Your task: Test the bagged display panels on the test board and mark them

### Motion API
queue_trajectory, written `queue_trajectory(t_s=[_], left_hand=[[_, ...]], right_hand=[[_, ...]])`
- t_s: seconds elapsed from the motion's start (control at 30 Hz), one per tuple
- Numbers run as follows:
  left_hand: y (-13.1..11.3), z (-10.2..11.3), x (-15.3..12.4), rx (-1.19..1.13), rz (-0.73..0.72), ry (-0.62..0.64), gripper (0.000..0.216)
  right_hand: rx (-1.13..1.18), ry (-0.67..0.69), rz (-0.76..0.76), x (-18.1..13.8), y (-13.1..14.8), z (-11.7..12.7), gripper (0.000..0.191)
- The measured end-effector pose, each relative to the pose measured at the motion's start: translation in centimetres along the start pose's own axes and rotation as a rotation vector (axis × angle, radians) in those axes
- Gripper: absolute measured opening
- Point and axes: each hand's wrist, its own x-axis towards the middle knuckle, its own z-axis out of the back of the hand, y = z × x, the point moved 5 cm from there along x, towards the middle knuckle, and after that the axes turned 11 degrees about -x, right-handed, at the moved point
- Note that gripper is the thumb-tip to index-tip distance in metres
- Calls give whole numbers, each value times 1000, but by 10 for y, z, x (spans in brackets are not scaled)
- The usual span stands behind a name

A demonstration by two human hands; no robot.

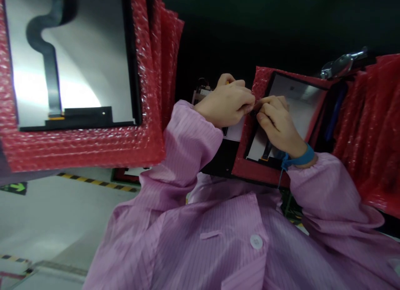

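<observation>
A display panel [296,100] with a white back and dark frame lies on red bubble wrap [243,163]. From the orange strip at its lower edge, a dark ribbon cable [267,150] runs up under my right hand [276,121]. My right hand is closed, thumb and fingers pinched at a small dark piece that looks like the cable's end. Close against it, my left hand [229,101] is also closed, with its fingertips at the same spot. What the left fingers hold is hidden; a bit of yellow shows behind its knuckles.
At the left, another panel [93,61] with a curved ribbon cable rests on stacked red bubble wrap [93,150]. More red bubble-wrap sleeves [368,136] stand at the right, beside a shiny metal object [342,65]. A partly hidden device [233,131] lies beneath my left hand.
</observation>
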Motion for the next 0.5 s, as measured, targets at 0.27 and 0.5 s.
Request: queue_trajectory(t_s=[0.27, 0.5], left_hand=[[-4, 4, 1, 31, 17, 76, 24], [-4, 8, 1, -14, 12, 81, 20]], right_hand=[[56, 51, -3, 1, -3, 0, 30], [53, 46, 30, 0, -5, 0, 36]])
